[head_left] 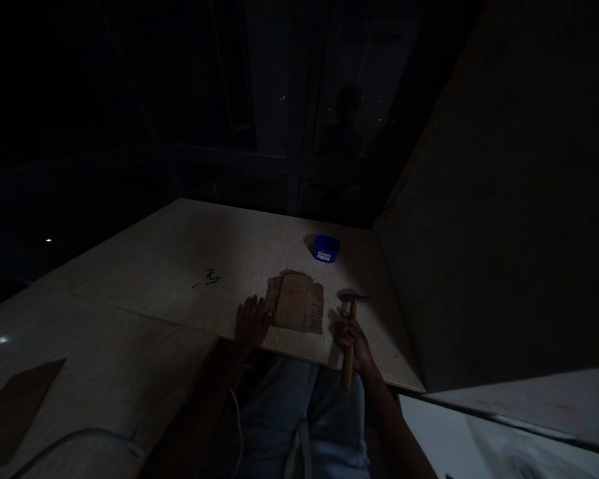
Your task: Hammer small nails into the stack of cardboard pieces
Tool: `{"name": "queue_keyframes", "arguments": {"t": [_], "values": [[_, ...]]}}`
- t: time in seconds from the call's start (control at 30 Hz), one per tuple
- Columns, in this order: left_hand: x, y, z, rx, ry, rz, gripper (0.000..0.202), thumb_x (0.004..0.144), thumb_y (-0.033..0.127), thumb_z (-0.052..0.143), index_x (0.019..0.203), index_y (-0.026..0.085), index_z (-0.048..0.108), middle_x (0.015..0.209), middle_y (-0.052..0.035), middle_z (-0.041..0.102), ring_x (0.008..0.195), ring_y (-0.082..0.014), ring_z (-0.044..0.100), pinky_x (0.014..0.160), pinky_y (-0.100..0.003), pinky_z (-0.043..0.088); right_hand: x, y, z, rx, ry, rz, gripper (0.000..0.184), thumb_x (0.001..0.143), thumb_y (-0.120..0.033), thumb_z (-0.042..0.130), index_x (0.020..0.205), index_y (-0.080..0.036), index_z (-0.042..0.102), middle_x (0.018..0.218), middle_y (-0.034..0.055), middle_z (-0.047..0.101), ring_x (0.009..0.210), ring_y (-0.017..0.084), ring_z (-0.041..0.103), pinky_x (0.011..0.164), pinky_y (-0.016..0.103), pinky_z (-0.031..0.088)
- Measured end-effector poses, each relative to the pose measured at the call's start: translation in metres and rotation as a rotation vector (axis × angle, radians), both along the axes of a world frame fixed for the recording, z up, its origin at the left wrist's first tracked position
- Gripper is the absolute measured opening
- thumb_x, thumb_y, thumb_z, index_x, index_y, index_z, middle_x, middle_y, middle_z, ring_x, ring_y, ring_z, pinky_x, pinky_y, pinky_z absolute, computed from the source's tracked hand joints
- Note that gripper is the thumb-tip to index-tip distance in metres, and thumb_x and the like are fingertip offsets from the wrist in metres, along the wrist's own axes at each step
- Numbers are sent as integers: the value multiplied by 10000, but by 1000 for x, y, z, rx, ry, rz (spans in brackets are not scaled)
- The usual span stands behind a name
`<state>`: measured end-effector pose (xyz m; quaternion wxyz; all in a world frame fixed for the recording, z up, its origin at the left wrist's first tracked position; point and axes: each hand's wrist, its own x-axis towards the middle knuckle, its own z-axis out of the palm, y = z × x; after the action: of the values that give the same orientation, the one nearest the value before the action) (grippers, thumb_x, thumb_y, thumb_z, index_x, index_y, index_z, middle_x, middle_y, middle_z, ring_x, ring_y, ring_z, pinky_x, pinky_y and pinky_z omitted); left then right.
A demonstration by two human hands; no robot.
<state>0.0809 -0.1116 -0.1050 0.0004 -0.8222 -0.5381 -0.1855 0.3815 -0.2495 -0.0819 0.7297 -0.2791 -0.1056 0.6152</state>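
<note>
A hammer with a wooden handle and dark metal head point(354, 297) is gripped in my right hand point(353, 339), its head lying over the table to the right of the cardboard. My left hand point(253, 320) rests palm down with fingers stretched out, at the left edge of a torn piece of brown cardboard point(294, 303). The cardboard lies flat near the table's front edge. Left of it are several small dark nail-like pieces point(210, 277), too small to make out well. Behind the cardboard stands a small blue container point(326, 248) with a white label.
The pale table point(150, 246) ends at a dark window behind it. A tall panel point(499, 253) bounds the right side. At lower left lie a brown flat piece point(14, 412) and a grey cable point(80, 434). The room is very dim.
</note>
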Motion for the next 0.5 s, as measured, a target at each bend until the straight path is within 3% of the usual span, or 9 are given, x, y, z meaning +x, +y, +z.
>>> {"name": "queue_keyframes", "arguments": {"t": [0.5], "values": [[11,1,8,-51,0,66,523,1003,441,395,1432,179,541,1522,-220,469,1429,-391,387,1142,-616,277,-3,4,14,-139,30,-27,291,802,-170,764,1064,-216,648,684,-59,601,466,55,477,430,150,432]]}}
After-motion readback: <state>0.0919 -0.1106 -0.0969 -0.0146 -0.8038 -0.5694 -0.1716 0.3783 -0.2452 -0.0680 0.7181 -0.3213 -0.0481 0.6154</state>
